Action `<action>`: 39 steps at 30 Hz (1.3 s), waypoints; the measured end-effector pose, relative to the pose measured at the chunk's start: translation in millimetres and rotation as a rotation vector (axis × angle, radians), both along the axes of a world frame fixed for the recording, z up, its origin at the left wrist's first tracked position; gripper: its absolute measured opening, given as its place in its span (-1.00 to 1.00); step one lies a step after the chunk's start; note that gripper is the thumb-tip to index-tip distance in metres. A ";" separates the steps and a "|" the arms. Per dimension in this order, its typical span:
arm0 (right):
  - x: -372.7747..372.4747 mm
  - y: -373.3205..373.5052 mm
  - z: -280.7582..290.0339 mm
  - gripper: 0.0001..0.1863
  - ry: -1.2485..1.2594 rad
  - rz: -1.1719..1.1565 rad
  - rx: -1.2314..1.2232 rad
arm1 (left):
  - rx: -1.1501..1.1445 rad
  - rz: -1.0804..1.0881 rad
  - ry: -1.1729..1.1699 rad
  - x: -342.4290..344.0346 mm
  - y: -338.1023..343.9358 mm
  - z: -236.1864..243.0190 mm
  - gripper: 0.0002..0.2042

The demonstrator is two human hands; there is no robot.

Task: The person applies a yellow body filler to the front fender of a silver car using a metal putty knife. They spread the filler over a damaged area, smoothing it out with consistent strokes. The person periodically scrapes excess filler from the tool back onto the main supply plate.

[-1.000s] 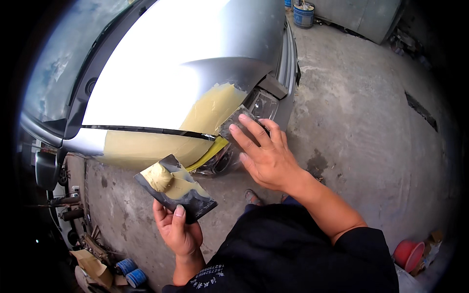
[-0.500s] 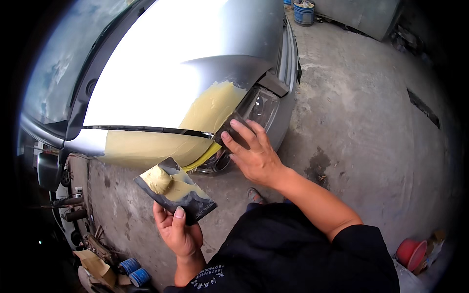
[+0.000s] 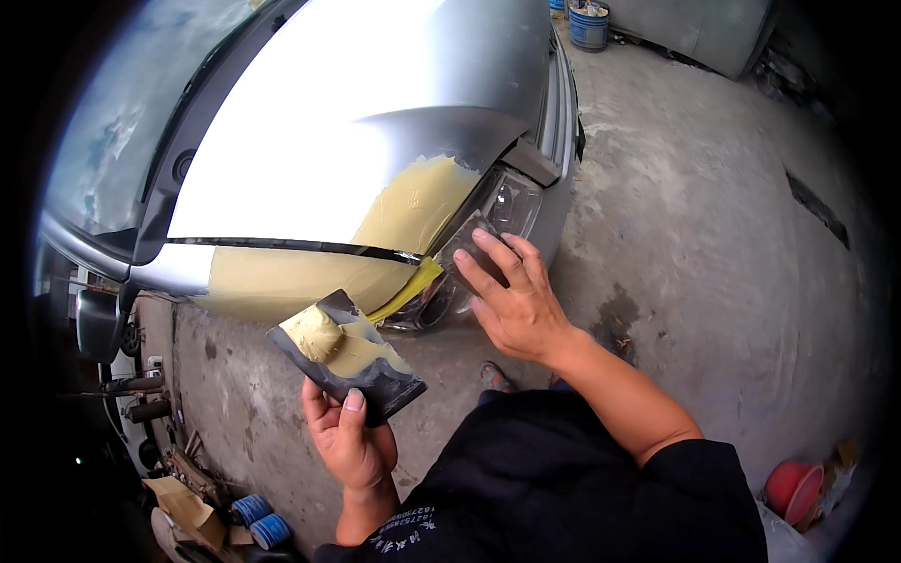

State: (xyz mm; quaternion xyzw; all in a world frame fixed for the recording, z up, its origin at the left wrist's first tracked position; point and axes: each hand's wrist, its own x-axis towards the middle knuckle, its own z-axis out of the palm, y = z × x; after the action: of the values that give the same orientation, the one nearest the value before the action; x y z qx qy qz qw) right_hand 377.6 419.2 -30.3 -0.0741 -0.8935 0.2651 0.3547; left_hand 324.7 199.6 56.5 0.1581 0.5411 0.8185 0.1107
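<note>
A: Where is the black plate (image 3: 392, 398)?

B: The left hand (image 3: 355, 455) has it, between the person's body and the front corner of the silver car (image 3: 272, 141). The thumb is on top and fingers go under, so the plate is pinched at its near edge.

A: Which way does it point?

B: Its long way runs on a slant, from up on the left to down on the right. Its flat top faces up. A fat lump of cream paste (image 3: 313, 335) sits at the upper-left end, and a thin smear of it spreads toward the other end.

A: And the right hand (image 3: 526, 314)?

B: It holds a thin gray scraper (image 3: 464, 238) by the headlight (image 3: 519, 199), with fingers spread over the top. The bit sticking out points up and left, toward the cream patch (image 3: 418, 197) on the car. The fingers hide too much to tell its long side, or whether it touches the car.

A: What about the buckets?

B: A blue bucket (image 3: 588, 33) is far off at the top, with pale stuff showing at its rim. Two blue cans (image 3: 270, 531) are at the lower left, beside brown cardboard (image 3: 188, 511). Nobody can see inside those. A red basin (image 3: 794, 492) is at the lower right, and its inside is too hard to make out.
</note>
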 end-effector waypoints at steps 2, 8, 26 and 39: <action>11.2 2.3 15.1 -0.37 -0.030 0.011 -0.039 | 0.008 -0.006 -0.013 0.6 3.1 0.9 -0.47; 29.8 -5.4 72.5 -0.45 -0.007 0.095 0.046 | 0.026 -0.091 -0.067 2.8 14.7 0.9 -0.47; 5.1 28.4 83.9 -0.56 -0.127 -0.013 0.236 | -0.040 0.066 0.369 -0.6 -17.3 0.6 -0.45; -33.5 46.5 116.8 -0.61 -0.394 0.043 0.318 | -0.044 0.070 0.168 6.0 -23.1 -7.1 -0.44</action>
State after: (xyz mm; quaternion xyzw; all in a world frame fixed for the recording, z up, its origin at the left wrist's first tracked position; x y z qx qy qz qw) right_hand 344.1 465.7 86.5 -0.0487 -0.9772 0.1092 0.1754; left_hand 330.7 176.5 49.4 0.2049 0.5714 0.7937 0.0397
